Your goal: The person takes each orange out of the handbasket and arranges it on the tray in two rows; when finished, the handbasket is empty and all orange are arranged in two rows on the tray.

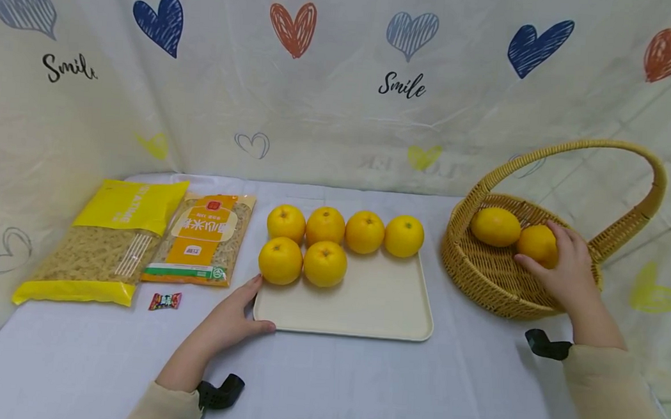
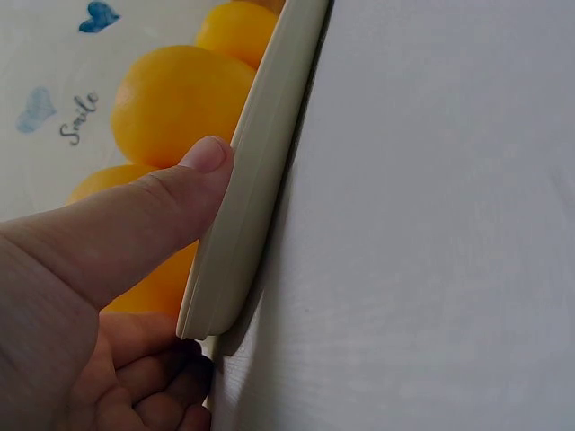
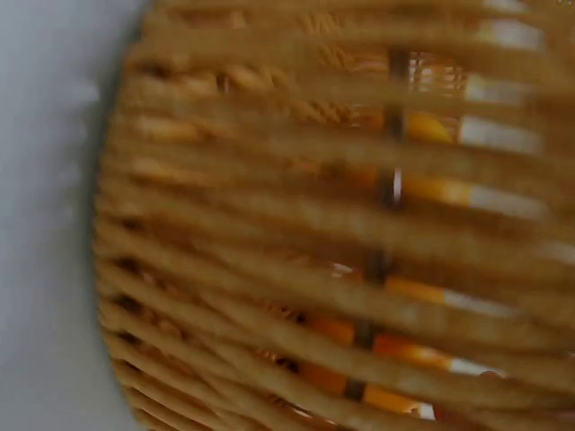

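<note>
In the head view my right hand reaches into a wicker basket and grips an orange, thumb on one side and fingers on the other. A second orange lies beside it in the basket. My left hand holds the front left corner of a cream tray. The left wrist view shows its thumb against the tray's rim, the other fingers bent round the corner. Several oranges sit on the tray in two rows. The right wrist view is mostly blurred basket weave.
Left of the tray lie a large yellow bag of dry food, a smaller orange-labelled bag and a small wrapped candy. The basket's tall handle arches over its opening. A curtain with printed hearts hangs behind the white tablecloth.
</note>
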`<act>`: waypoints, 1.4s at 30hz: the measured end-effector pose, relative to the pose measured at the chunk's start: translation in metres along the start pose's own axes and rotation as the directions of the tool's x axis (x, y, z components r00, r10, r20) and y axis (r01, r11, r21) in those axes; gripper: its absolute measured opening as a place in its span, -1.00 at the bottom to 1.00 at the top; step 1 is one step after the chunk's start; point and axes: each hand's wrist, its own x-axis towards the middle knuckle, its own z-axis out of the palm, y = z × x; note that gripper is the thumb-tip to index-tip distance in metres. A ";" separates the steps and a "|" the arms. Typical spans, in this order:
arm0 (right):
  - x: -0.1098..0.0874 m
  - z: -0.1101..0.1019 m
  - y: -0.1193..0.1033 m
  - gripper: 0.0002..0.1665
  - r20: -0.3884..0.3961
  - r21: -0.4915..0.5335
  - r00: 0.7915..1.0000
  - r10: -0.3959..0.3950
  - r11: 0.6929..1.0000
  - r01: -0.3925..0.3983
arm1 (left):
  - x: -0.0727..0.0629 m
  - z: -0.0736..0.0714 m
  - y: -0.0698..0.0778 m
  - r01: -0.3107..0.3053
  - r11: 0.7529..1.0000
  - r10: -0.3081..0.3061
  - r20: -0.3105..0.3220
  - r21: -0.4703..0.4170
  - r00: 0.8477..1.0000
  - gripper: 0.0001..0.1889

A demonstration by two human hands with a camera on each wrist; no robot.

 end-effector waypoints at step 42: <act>0.030 0.005 0.034 0.08 0.167 -0.014 0.961 0.221 0.975 -0.222 | 0.001 0.001 0.000 0.015 1.000 -0.015 -0.004 0.001 1.000 0.10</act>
